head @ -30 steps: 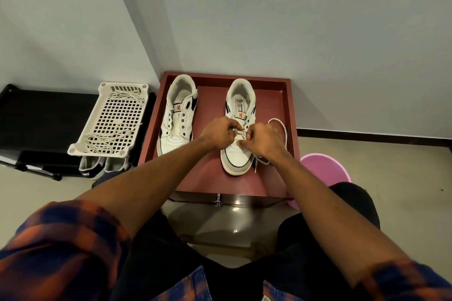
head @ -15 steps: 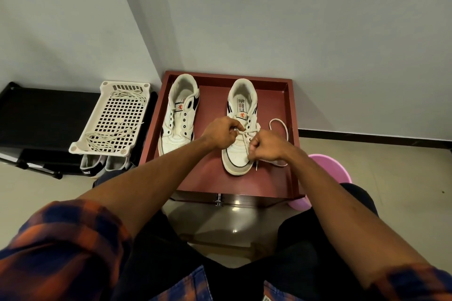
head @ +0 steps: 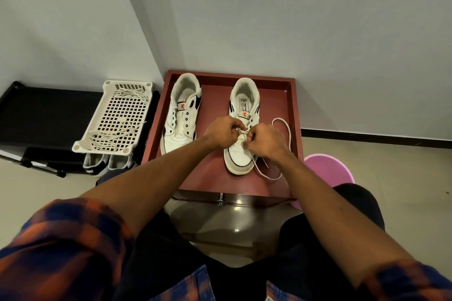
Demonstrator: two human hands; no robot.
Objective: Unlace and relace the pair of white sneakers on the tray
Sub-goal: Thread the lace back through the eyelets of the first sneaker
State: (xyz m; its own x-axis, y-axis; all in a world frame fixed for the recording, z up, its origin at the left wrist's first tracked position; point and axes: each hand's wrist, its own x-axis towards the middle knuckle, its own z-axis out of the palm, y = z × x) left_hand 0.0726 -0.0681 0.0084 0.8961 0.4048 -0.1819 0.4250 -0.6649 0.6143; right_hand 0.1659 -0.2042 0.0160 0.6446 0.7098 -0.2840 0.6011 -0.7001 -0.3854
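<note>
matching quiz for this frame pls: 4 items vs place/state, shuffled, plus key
1. left sneaker
2. right sneaker
3. white basket
4. pink tub

A. just right of the tray
B. eyelets bare
C. loose laces lying on it
D. left hand and right hand pinch its lace

Pairs: 1-B, 2-D, 3-C, 4-A

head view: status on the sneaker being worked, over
Left hand and right hand pinch the lace over the right-side sneaker. Slack loops on the tray. Other sneaker unlaced. Nothing blocking.
</note>
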